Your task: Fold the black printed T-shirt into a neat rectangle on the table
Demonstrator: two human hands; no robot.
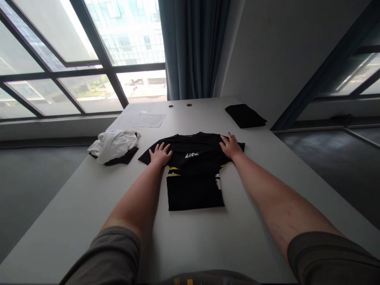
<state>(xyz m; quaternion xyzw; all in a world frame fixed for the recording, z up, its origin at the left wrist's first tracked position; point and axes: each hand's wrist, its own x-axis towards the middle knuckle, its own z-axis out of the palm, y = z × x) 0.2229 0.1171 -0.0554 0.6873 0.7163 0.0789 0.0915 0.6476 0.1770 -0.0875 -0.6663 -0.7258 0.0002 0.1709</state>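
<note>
A black T-shirt (194, 166) lies spread on the white table, its collar toward the far end. White lettering marks its chest, and yellow and white patches show at its sides. The lower part of the shirt looks folded up over itself into a flat band. My left hand (160, 154) rests flat on the left sleeve area with fingers spread. On the opposite sleeve, my right hand (230, 146) presses down, its fingers stretched out. Neither hand grips the cloth.
A crumpled pile of white and black clothes (115, 146) sits at the table's left edge. Folded black cloth (246, 116) lies at the back right. Sheets of paper (150, 120) are at the back left, near two round holes in the white table (190, 245). Beyond hangs a blue curtain (192, 47).
</note>
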